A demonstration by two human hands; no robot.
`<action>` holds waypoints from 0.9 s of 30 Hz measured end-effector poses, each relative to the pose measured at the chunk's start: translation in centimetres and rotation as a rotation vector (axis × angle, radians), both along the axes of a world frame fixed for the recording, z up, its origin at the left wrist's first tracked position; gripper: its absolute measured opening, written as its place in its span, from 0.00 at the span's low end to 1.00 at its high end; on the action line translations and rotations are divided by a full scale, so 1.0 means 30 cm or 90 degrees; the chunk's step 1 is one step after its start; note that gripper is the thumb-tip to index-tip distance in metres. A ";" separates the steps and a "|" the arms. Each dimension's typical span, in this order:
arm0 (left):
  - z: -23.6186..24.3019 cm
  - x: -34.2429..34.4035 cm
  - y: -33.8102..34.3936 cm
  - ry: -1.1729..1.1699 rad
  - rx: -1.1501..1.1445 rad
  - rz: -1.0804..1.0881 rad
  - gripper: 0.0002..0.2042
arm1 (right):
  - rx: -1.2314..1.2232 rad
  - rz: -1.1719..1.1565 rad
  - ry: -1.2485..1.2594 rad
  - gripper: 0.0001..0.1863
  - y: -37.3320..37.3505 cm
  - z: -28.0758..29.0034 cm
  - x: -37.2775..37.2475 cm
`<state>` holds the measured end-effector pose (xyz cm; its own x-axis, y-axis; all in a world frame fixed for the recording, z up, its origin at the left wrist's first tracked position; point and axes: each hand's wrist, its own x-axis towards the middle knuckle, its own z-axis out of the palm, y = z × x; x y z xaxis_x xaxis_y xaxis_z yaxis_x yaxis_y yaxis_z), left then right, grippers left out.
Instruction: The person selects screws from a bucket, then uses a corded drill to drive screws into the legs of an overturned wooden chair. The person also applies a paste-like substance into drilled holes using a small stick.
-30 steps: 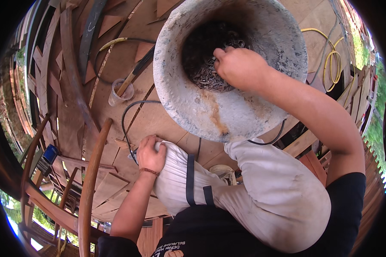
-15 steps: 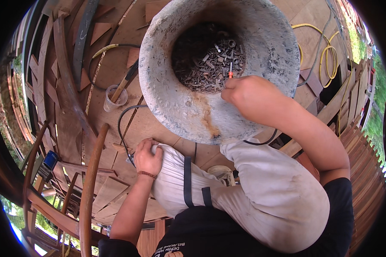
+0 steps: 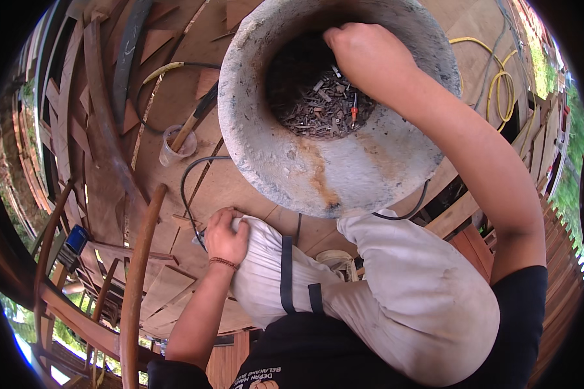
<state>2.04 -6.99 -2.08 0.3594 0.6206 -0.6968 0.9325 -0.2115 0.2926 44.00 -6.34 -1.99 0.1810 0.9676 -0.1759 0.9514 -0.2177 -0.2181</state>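
A large round, grey, rough-walled pot point(image 3: 253, 152) stands tilted toward me beyond my knees. Inside it lies a heap of small metal pieces point(image 3: 324, 97), bits and screws among them. A thin metal piece with an orange-red end point(image 3: 354, 111) rests on the heap's right side. My right hand point(image 3: 366, 52) reaches over the pot's mouth at its far side, fingers curled closed; the fingertips are partly hidden, and what they hold, if anything, does not show. My left hand point(image 3: 227, 238) lies on my left knee, fingers draped over the pale trouser cloth point(image 3: 263, 275), holding nothing.
Left of the pot, a clear plastic cup point(image 3: 178, 146) has a wooden handle leaning in it. A black cable point(image 3: 185, 188) runs beside the pot; a yellow hose point(image 3: 503, 84) coils at the right. Wood offcuts point(image 3: 97, 97) and a curved wooden rail point(image 3: 136, 285) lie left.
My right hand has moved away from the orange-red-ended piece, up to the pot's far side. That piece stays on the heap. My left hand keeps its place on the knee.
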 end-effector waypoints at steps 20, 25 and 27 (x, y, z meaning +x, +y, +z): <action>-0.008 -0.018 0.003 -0.035 0.005 -0.009 0.09 | -0.055 -0.070 0.068 0.09 -0.003 -0.099 -0.031; -0.023 -0.025 -0.001 -0.042 0.013 -0.007 0.09 | -0.048 -0.065 0.072 0.09 -0.015 -0.150 -0.058; -0.014 -0.022 0.004 -0.034 0.008 -0.009 0.09 | -0.049 -0.043 0.098 0.09 0.002 -0.139 -0.044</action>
<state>1.39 -6.87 -2.50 0.4047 0.6243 -0.6682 0.9125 -0.2281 0.3396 42.68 -6.27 -6.17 0.2109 0.9366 -0.2800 0.8904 -0.3022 -0.3403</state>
